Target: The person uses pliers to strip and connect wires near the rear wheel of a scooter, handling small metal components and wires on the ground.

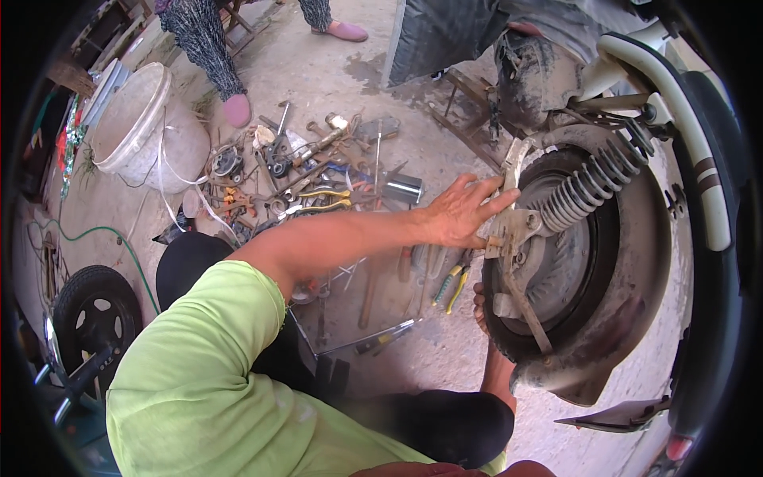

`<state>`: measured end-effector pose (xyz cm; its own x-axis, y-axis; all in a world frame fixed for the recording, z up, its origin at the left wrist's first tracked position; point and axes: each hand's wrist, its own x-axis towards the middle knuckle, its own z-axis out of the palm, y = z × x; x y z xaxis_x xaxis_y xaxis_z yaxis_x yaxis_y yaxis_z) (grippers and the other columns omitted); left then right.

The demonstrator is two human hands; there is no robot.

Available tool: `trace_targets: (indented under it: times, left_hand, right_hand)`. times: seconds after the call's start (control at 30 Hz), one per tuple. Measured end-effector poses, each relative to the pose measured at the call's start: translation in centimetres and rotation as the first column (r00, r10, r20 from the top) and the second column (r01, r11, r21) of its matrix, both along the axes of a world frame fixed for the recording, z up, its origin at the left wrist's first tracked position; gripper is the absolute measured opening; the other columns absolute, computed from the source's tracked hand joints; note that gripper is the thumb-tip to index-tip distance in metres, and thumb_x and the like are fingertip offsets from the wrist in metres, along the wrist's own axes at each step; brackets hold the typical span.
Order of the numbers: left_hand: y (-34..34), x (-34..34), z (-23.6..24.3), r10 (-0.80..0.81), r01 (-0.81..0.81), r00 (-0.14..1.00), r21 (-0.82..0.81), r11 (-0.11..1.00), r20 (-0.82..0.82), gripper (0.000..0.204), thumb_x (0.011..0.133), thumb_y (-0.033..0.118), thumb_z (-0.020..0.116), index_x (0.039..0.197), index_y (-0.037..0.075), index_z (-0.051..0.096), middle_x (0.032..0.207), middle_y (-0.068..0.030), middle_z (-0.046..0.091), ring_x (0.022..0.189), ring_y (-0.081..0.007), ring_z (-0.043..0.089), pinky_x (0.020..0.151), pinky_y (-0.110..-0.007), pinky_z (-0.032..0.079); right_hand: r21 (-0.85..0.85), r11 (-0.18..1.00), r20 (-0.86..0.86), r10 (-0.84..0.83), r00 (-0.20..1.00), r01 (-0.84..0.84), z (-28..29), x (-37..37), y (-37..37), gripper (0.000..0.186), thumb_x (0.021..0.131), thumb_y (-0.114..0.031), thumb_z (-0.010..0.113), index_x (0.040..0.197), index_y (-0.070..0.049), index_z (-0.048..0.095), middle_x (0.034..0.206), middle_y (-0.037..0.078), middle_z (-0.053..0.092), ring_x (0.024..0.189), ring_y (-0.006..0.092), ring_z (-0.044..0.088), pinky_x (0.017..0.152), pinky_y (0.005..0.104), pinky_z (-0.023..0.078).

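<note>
My left hand (469, 208) grips a dusty metal bracket (509, 242) beside the scooter's rear wheel, fingers over it. A coil-spring shock absorber (588, 179) runs from the bracket up to the frame. My right hand (480, 306) is mostly hidden behind the wheel, its fingertips curled on the tire (506, 334). The dirty rear mudguard (636, 302) curves round the wheel. Yellow-green handled pliers (449, 286) lie on the ground below my left hand.
Scattered tools and parts (294, 167) cover the middle ground. A white bucket (123, 119) and a spare wheel (83, 318) sit at left. A person's legs in pink shoes (236, 107) are at the top. A dark sheet (421, 40) stands behind; the scooter body (707, 318) fills the right.
</note>
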<state>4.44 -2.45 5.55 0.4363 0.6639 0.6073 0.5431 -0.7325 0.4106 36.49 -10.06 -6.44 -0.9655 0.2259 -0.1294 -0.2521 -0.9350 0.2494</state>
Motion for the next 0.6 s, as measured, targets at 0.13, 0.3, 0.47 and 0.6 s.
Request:
trace_targets:
  times: [0.13, 0.3, 0.47, 0.6]
  left_hand:
    - [-0.4, -0.5, 0.3, 0.038, -0.038, 0.999, 0.005, 0.999, -0.009, 0.113, 0.066, 0.034, 0.088, 0.155, 0.007, 0.024, 0.141, -0.0288, 0.038, 0.120, -0.0458, 0.045, 0.101, -0.055, 0.037]
    - [0.0, -0.3, -0.6, 0.023, -0.025, 0.999, 0.056, 0.998, 0.038, 0.114, 0.065, 0.034, 0.089, 0.156, 0.008, 0.023, 0.140, -0.0288, 0.040, 0.121, -0.0442, 0.045, 0.100, -0.054, 0.038]
    - [-0.2, 0.1, -0.6, 0.064, -0.066, 0.998, 0.074, 0.995, 0.025, 0.115, 0.065, 0.036, 0.088, 0.156, 0.008, 0.023, 0.141, -0.0286, 0.040, 0.124, -0.0414, 0.045, 0.101, -0.054, 0.037]
    - [-1.1, -0.3, 0.8, 0.059, -0.063, 0.995, -0.042, 0.997, -0.082, 0.114, 0.068, 0.037, 0.087, 0.157, 0.006, 0.022, 0.143, -0.0281, 0.039, 0.127, -0.0415, 0.044, 0.104, -0.054, 0.035]
  right_hand:
    - [-0.009, 0.999, 0.113, 0.034, 0.993, -0.033, 0.7, -0.1, 1.1, 0.056, 0.104, -0.038, 0.046, 0.144, 0.000, 0.044, 0.128, 0.022, 0.058, 0.124, 0.0356, 0.053, 0.107, 0.0436, 0.045]
    - [0.053, 0.977, 0.116, -0.210, 0.971, 0.205, 0.6, -1.0, -0.5, 0.074, 0.096, -0.042, 0.058, 0.152, -0.002, 0.032, 0.140, 0.026, 0.046, 0.122, 0.0418, 0.052, 0.106, 0.0522, 0.045]
    - [0.160, 0.943, 0.117, -0.312, 0.943, 0.292, 0.4, -1.3, -0.8, 0.073, 0.095, -0.044, 0.058, 0.153, -0.005, 0.034, 0.140, 0.027, 0.045, 0.121, 0.0416, 0.053, 0.104, 0.0544, 0.047]
    - [0.176, 0.922, 0.027, -0.353, 0.935, 0.343, -0.2, -1.8, -1.2, 0.072, 0.096, -0.044, 0.058, 0.152, -0.005, 0.035, 0.139, 0.028, 0.046, 0.120, 0.0421, 0.054, 0.104, 0.0544, 0.047]
